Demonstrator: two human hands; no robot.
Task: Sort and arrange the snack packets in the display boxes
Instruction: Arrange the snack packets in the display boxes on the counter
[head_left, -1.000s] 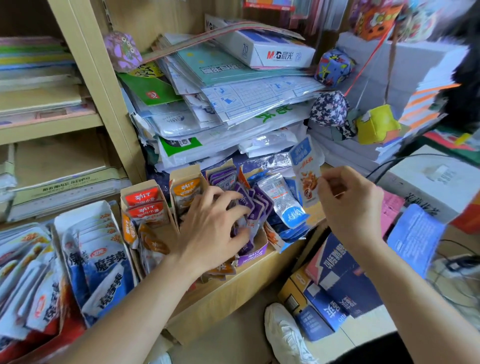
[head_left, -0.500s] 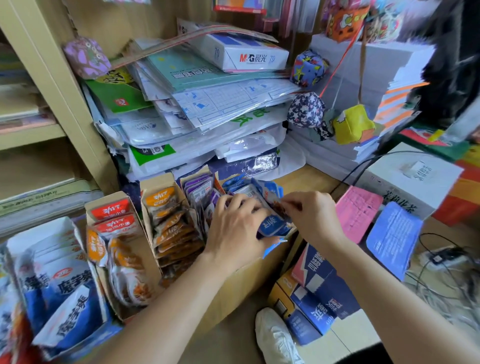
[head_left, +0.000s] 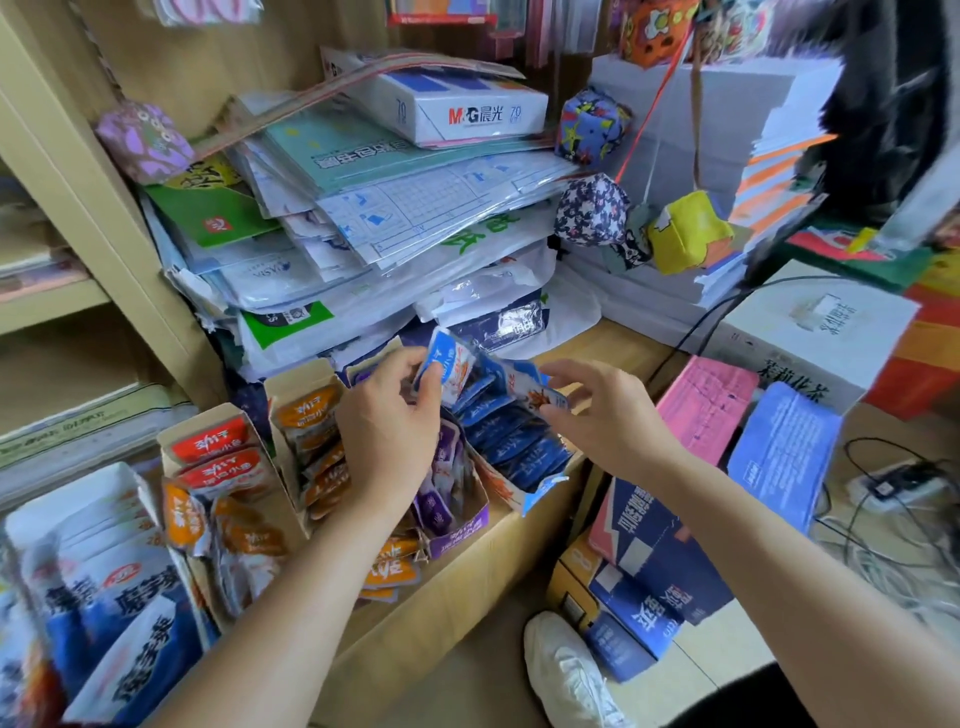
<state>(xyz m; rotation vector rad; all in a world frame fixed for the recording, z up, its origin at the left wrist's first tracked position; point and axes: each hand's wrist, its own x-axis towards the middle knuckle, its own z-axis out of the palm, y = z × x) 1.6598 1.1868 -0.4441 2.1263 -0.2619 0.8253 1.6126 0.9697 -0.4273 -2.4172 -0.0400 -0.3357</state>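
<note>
Above display box (head_left: 537, 487), left hand (head_left: 387, 421) pinches packet (head_left: 451, 364); right hand (head_left: 610, 415) pinches second packet (head_left: 532, 392).

Left hand (head_left: 389, 415) just left of the blue box (head_left: 540, 486), over its rear corner, back of hand to camera. Thumb and fingertips pinch a blue packet (head_left: 449, 364) and hold it upright above the box's back. Left forearm (head_left: 270, 597) bare, comes in from lower left of the box, wrist straight. Right hand (head_left: 608, 410) over the box's right edge, palm turned left, fingers loosely curled. Its thumb above and forefinger below grip the end of a second blue packet (head_left: 535, 389), which is tilted over the box. Right forearm (head_left: 753, 545) bare, runs in from lower right. Hands near each other, not touching.
</note>
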